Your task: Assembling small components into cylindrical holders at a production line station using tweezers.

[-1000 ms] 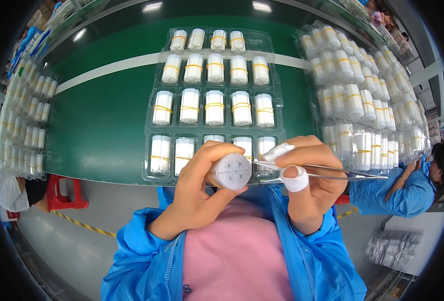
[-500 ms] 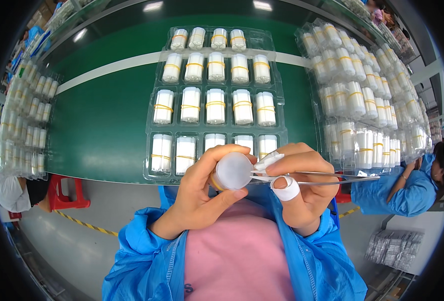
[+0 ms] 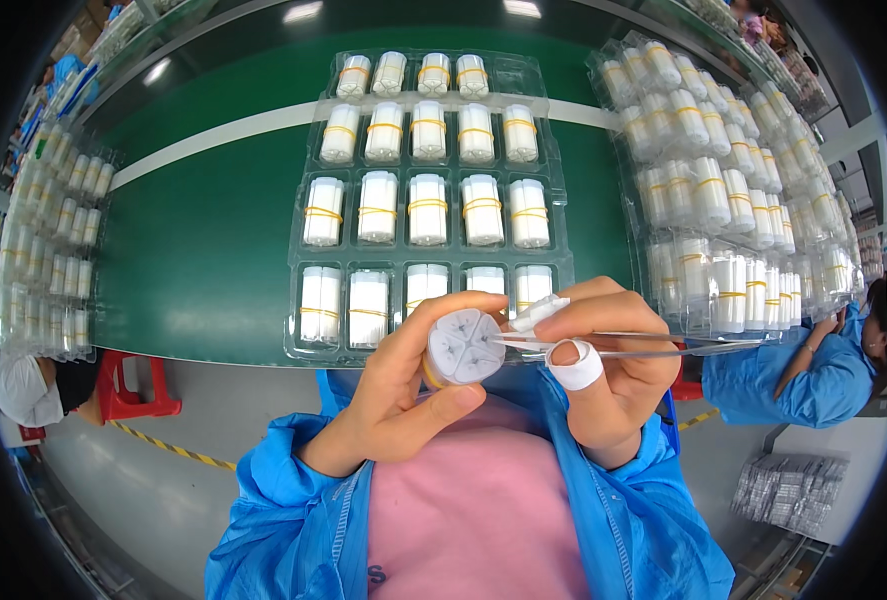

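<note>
My left hand (image 3: 388, 400) is wrapped round a bundle of white wedge-shaped tubes (image 3: 466, 348), tilted so its round end faces up. Several wedge segments with dark spots near their middles show on that end. A yellow band shows at the bundle's lower left side. Metal tweezers (image 3: 715, 349) are gripped in my right hand (image 3: 618, 370), with their tips at the right side of the bundle's end. A small white piece (image 3: 540, 312) is also between my right fingers; its kind is unclear. White tape (image 3: 577, 367) wraps my right thumb.
Beyond my hands, a clear plastic tray (image 3: 519, 76) on the green table (image 3: 203, 250) holds rows of banded white bundles. Stacked filled trays (image 3: 708, 200) stand at right, more (image 3: 48, 250) at left. A person in blue (image 3: 803, 375) sits at right. A red stool (image 3: 135, 385) stands at left.
The bundle's end shows separate wedge segments where a smooth pale disc showed before. The tweezer tips have moved slightly left, onto the segmented end. My left hand keeps its grip.
</note>
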The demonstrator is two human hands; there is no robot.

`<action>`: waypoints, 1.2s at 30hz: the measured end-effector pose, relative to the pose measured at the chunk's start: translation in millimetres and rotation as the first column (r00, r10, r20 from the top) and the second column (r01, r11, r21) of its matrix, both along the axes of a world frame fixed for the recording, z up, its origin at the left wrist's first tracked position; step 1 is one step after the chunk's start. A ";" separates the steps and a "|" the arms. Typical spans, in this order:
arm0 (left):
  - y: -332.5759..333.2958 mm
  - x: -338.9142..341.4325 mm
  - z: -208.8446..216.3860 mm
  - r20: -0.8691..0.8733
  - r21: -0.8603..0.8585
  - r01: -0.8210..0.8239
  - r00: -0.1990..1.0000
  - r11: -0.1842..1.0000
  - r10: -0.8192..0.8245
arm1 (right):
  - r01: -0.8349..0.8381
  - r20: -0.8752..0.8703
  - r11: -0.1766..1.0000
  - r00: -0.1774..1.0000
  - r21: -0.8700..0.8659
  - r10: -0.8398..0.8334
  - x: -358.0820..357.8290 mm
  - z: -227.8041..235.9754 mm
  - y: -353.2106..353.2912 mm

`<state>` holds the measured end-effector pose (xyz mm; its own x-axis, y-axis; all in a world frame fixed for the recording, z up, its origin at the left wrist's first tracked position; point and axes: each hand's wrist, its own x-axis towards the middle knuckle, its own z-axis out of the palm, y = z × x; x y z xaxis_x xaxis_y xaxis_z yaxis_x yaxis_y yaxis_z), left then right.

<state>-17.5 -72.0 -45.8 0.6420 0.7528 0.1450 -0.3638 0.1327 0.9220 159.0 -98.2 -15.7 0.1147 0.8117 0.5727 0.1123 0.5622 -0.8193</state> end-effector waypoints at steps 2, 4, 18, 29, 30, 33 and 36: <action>0.7 0.2 1.2 0.006 0.006 0.005 1.000 1.000 -0.005 | 0.003 -0.012 1.000 1.000 -0.012 -0.003 -0.6 1.0 -1.5; 1.2 0.7 1.5 0.004 0.039 -0.008 1.000 0.999 0.008 | 0.005 -0.024 0.999 1.000 -0.036 -0.006 -1.3 1.5 -3.1; 3.6 11.1 -6.5 -0.061 0.502 -0.251 0.944 0.828 0.324 | -0.010 0.030 1.000 0.999 -0.005 0.010 2.0 0.8 -2.4; 3.1 11.9 -9.4 -0.070 0.528 -0.281 0.926 0.801 0.371 | 0.032 0.032 0.999 0.999 0.003 -0.032 -3.8 1.5 -2.9; 3.1 11.9 -9.3 -0.070 0.528 -0.282 0.926 0.801 0.372 | 0.035 0.034 0.999 0.999 -0.001 -0.035 -4.2 2.2 -3.2; 3.7 11.8 -8.9 -0.061 0.530 -0.272 0.932 0.803 0.356 | 0.036 0.049 0.999 0.998 0.015 -0.036 -2.7 0.8 -3.9; 3.0 12.1 -7.7 -0.056 0.521 -0.267 0.937 0.811 0.345 | 0.036 0.052 0.999 0.998 0.040 -0.039 -2.5 0.3 -4.8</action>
<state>-5.4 -69.0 -53.6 0.4330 0.7632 0.4796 -0.1689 -0.4540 0.8748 156.5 -103.0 -15.4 0.1133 0.7842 0.6101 0.1765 0.5884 -0.7891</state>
